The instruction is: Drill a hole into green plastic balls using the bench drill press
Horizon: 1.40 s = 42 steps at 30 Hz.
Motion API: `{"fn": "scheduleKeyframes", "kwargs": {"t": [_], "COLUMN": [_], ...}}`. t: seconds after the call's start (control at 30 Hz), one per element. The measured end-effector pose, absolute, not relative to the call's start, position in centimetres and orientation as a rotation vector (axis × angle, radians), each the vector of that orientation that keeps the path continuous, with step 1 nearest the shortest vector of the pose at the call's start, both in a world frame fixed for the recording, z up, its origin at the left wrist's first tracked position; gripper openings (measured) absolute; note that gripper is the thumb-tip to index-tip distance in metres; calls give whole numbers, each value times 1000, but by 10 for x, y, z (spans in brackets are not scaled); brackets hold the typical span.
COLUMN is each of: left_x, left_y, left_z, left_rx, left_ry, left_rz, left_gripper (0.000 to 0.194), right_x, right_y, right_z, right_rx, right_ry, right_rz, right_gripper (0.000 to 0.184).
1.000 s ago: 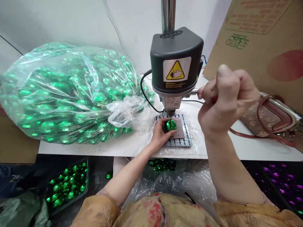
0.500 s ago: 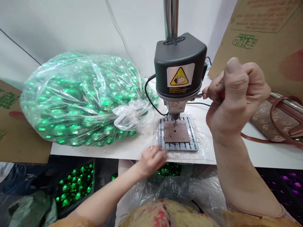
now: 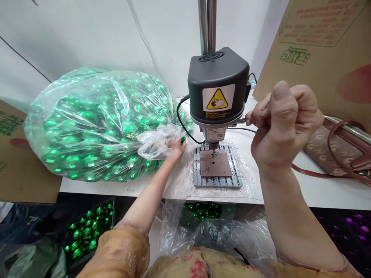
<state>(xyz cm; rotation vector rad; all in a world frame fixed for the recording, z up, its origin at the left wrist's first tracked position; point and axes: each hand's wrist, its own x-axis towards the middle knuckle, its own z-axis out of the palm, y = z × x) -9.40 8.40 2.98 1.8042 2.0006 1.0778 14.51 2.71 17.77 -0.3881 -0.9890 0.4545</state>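
Gripping the handle [image 3: 240, 120], the closed right hand [image 3: 285, 121] should hold steady; left of the drill [image 3: 218, 87], the left hand's [image 3: 175, 148] grip by a ball [image 3: 182, 139] is hard to tell.

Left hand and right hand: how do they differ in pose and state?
The left hand is beside the gathered neck of the plastic bag, a green piece at its fingertips; the right hand is closed around the drill press lever. The right hand is a raised fist; the left hand is lower, its fingers partly hidden. Both are bare.
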Motion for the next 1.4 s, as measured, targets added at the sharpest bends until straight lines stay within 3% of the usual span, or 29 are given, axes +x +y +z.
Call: {"fn": "scheduleKeyframes", "kwargs": {"t": [0.2,0.33,0.9,1.4], "left_x": [-59,-33,-17,-4], "left_y": [-7,-18,8,4], "left_z": [25,15,3,-1], "left_rx": [1652,1368,1809,1522], "left_ry": [1475,1184,1279,1176], "left_rz": [1516,1472,1247,1302], "left_gripper": [39,46,51,52], "right_x": [146,146,148,142], "right_y": [25,26,24,18], "right_z": [177,177,175,159], "right_rx": [-413,-400,-451,-325], "right_ry": [-993,-996,-1043,-1030], "right_rz": [446,448,460,365], "right_gripper": [36,35,39,43]}}
